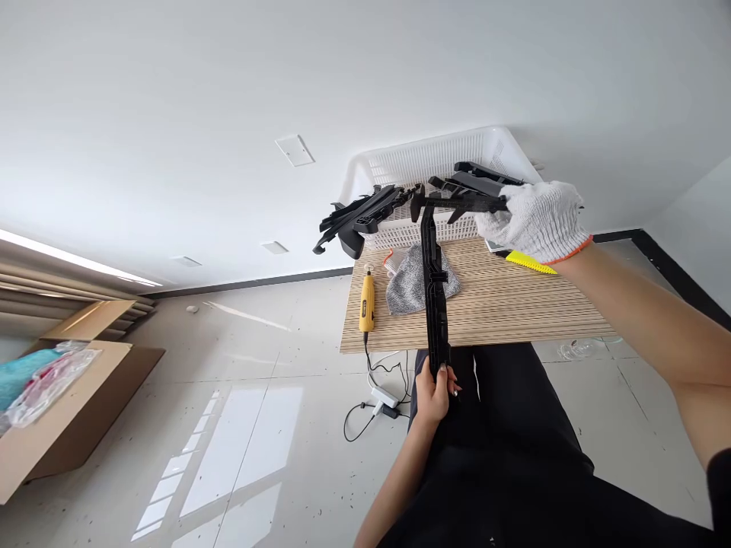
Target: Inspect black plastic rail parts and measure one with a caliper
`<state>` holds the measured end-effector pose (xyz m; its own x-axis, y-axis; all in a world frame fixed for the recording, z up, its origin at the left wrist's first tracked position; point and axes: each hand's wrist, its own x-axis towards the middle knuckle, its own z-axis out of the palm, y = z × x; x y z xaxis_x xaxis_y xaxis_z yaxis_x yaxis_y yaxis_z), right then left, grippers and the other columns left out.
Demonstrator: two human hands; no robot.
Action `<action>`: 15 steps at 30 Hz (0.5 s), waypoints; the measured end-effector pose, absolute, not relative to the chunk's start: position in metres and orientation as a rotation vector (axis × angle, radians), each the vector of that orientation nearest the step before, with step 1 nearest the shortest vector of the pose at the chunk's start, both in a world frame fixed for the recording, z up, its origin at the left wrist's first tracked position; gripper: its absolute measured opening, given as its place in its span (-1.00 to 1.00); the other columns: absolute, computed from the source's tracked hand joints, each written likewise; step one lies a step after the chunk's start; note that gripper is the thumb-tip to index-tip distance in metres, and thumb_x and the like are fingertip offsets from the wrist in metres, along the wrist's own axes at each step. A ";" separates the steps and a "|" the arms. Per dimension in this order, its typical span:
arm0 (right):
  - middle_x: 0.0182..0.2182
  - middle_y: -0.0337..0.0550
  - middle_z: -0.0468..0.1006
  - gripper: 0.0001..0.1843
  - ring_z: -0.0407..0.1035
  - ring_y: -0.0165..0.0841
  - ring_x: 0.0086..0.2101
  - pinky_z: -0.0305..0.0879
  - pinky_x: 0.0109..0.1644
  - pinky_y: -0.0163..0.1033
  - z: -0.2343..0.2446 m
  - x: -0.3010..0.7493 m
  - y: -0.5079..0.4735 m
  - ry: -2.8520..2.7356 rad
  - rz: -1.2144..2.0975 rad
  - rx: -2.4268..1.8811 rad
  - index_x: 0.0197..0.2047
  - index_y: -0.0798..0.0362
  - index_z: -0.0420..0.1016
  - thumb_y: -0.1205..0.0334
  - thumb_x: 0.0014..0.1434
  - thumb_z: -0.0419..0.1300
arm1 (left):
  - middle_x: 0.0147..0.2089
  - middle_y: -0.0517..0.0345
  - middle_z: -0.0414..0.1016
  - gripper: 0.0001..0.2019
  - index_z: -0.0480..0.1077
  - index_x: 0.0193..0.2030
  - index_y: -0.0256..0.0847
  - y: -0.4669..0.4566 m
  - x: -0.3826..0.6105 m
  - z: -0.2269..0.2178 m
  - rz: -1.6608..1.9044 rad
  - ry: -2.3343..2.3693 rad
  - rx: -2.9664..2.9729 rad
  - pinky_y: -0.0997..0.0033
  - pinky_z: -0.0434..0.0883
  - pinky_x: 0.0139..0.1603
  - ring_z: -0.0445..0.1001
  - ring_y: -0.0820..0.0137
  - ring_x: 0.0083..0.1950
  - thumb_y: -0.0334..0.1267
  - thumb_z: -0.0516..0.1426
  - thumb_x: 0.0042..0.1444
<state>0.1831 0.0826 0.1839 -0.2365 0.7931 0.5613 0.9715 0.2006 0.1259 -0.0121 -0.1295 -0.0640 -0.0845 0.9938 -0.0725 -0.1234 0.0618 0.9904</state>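
My bare left hand (437, 392) is closed round the near end of a long black plastic bar (434, 297), which runs up over the small wooden table (514, 304). My right hand (537, 221), in a white knit glove, grips a black crosspiece (465, 202) at the bar's far end, right in front of the white basket (434, 156). Whether bar and crosspiece are one part I cannot tell. Several more black plastic parts (357, 217) stick out of the basket's left side.
A yellow rotary tool (366, 302) and a grey knit glove (408, 281) lie on the table, and a yellow-handled item (531, 262) lies under my right wrist. A power strip with cables (384, 397) is on the floor. An open cardboard box (62, 396) stands at left.
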 end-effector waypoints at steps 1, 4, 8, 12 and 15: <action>-0.55 0.12 0.55 -0.39 0.44 -0.11 -0.45 0.03 -0.37 -0.15 0.179 0.182 0.081 -2.131 -0.669 -1.635 -0.34 0.14 0.62 -0.13 0.24 -0.10 | -0.44 0.28 0.41 -0.63 0.27 -0.24 -0.19 -0.129 -0.012 -0.063 1.283 1.214 1.023 0.38 0.58 -0.45 0.28 0.58 -0.61 0.10 0.05 0.35; -0.56 0.07 0.55 -0.46 0.42 -0.13 -0.50 -0.07 -0.42 -0.16 0.161 0.182 0.080 -2.217 -0.689 -1.614 -0.35 0.10 0.60 -0.08 0.23 -0.08 | -0.43 0.28 0.42 -0.62 0.26 -0.25 -0.19 -0.130 -0.013 -0.063 1.284 1.219 1.030 0.39 0.58 -0.45 0.29 0.60 -0.62 0.11 0.05 0.35; -0.53 0.06 0.57 -0.49 0.43 -0.13 -0.47 -0.14 -0.42 -0.17 0.142 0.180 0.084 -2.272 -0.671 -1.612 -0.36 0.10 0.57 -0.09 0.22 -0.06 | -0.44 0.28 0.43 -0.63 0.27 -0.24 -0.20 -0.131 -0.014 -0.063 1.254 1.228 1.061 0.38 0.60 -0.44 0.32 0.59 -0.61 0.10 0.05 0.36; -0.52 0.10 0.56 -0.48 0.43 -0.13 -0.45 -0.17 -0.40 -0.19 0.136 0.178 0.083 -2.362 -0.614 -1.633 -0.31 0.12 0.56 -0.06 0.26 -0.08 | -0.43 0.28 0.42 -0.64 0.28 -0.23 -0.21 -0.133 -0.015 -0.064 1.258 1.226 1.056 0.37 0.60 -0.43 0.32 0.58 -0.61 0.08 0.04 0.38; -0.53 0.13 0.54 -0.49 0.42 -0.13 -0.42 -0.20 -0.39 -0.20 0.133 0.178 0.077 -2.433 -0.563 -1.652 -0.28 0.16 0.56 0.01 0.30 -0.11 | -0.42 0.28 0.42 -0.66 0.27 -0.20 -0.20 -0.133 -0.015 -0.063 1.257 1.226 1.044 0.36 0.60 -0.43 0.32 0.58 -0.60 0.07 0.04 0.38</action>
<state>0.1783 0.0774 0.1331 -0.3834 0.8643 0.3255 0.9195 0.3240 0.2227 -0.0151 -0.1334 -0.0633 -0.0748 0.9942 -0.0772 -0.1014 0.0694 0.9924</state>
